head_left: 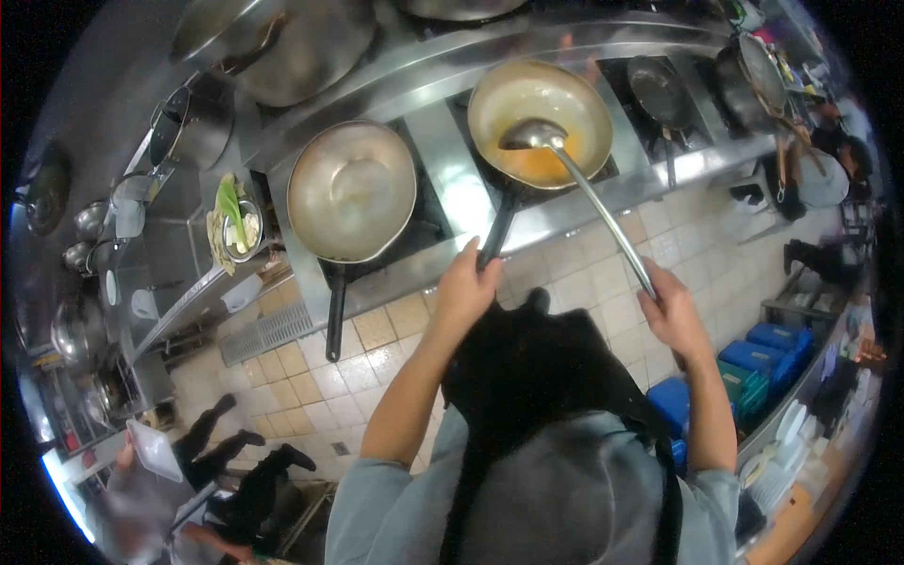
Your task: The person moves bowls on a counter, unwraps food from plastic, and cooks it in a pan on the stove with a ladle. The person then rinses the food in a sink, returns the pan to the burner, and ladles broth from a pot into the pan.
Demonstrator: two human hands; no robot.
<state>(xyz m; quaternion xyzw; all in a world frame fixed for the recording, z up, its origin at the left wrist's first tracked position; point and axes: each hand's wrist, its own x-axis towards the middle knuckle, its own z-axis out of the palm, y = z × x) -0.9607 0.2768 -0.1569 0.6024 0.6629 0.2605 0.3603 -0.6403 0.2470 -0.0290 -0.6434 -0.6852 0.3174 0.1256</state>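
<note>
My left hand (467, 287) is closed round the black handle of a wok (589, 104) on the stove. An orange-yellow liquid (537, 167) lies in the near part of that wok. My right hand (670, 311) grips the end of a long metal ladle (603, 212). The ladle's bowl hangs inside the wok, over the liquid. To the left, a second wok (353, 193) rests on another burner, its black handle pointing toward me.
A bowl with green and white vegetables (243, 231) stands left of the woks. A dark frying pan (659, 91) sits on the right burner. Large pots (292, 47) line the back. People work at lower left and far right. Blue bins (753, 356) stand at right.
</note>
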